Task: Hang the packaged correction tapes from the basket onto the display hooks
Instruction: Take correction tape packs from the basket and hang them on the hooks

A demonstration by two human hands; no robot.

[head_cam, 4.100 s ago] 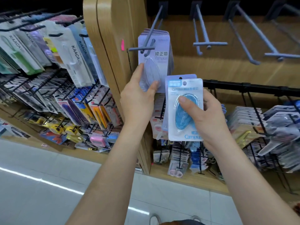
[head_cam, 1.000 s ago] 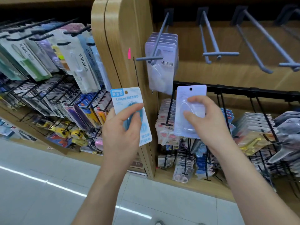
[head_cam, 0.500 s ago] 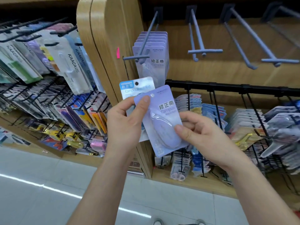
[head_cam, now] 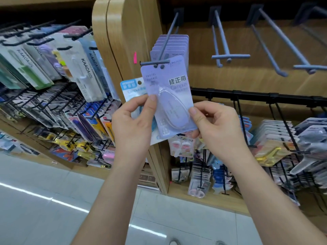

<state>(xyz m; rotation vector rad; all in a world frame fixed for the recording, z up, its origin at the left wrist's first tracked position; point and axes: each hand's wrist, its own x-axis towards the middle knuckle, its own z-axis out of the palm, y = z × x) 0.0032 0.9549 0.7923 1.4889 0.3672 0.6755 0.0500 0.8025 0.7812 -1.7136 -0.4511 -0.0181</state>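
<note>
I hold a lavender correction tape pack (head_cam: 169,96) upright with both hands, its top hole right at the tip of the leftmost grey display hook (head_cam: 155,63). My right hand (head_cam: 217,124) pinches its lower right edge. My left hand (head_cam: 134,122) has its thumb on the pack's left edge and also holds a light blue correction tape pack (head_cam: 131,89) behind it. Several lavender packs (head_cam: 172,45) hang further back on the same hook. The basket is out of view.
Bare grey hooks (head_cam: 228,57) stick out of the wooden back panel to the right. A black rail (head_cam: 247,97) below carries hanging stationery. A wooden divider (head_cam: 127,38) separates a left rack of KAACA pen packs (head_cam: 85,68). White tiled floor (head_cam: 44,200) lies below.
Both hands have raised the lavender pack from chest height up to the tip of the left hook and straightened it. The blue pack stays behind it in my left hand.
</note>
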